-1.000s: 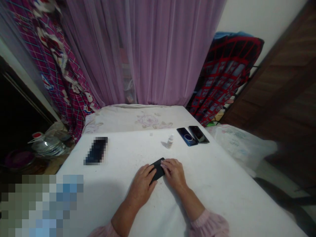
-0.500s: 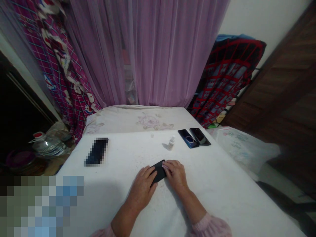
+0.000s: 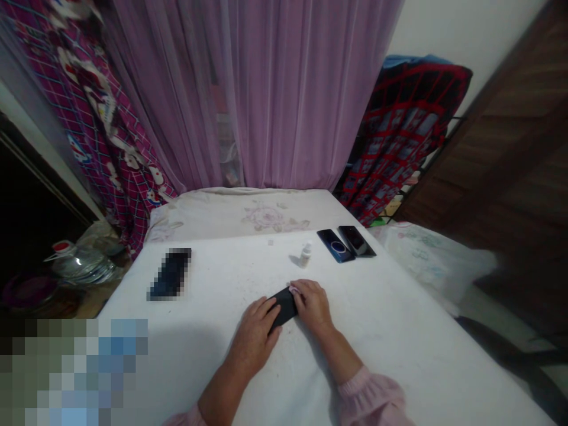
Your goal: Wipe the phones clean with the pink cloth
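Head view, flat black rectangular slab (image 3: pixel 285 306), left hand (image 3: pixel 256 329) holding one end, right hand (image 3: pixel 314 306) pinching pale wad (image 3: pixel 293 289)

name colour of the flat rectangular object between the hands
The flat rectangular object is black, clearest in the head view.

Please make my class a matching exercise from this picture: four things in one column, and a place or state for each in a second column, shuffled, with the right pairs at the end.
Column one
1. Left hand
2. Right hand
3. Small bottle
4. Large clear jug

Column two
A. Standing upright on the white surface
B. Topped with a red cap
C. On the left end of a black device
D. Holding a small pale scrap

Right pairs: 1-C, 2-D, 3-A, 4-B
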`<state>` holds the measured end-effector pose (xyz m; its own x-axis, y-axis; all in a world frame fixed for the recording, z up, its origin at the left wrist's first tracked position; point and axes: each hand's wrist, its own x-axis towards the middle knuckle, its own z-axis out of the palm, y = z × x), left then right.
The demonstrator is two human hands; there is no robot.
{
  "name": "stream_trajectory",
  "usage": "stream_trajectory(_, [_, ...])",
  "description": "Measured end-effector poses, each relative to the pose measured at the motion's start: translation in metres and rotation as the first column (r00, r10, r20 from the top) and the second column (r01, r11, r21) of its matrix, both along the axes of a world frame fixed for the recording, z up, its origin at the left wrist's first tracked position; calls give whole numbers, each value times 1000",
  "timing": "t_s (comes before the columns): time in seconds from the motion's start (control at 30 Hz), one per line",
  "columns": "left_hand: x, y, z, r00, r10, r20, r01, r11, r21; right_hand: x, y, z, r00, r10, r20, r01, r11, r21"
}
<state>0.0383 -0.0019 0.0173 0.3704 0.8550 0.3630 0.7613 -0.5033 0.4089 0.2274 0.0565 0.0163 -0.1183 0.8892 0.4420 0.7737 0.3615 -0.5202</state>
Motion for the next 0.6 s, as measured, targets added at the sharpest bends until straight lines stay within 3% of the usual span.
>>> stream_trajectory(0.17, [0, 0, -2, 1000, 9, -2, -9, 1000, 2, 1, 7, 1, 999, 45, -6, -45, 999, -13])
stream_trajectory(0.6, [0, 1, 2, 999, -19, -29, 19, 1000, -13, 18, -22, 1, 998, 33, 52, -32, 999, -25])
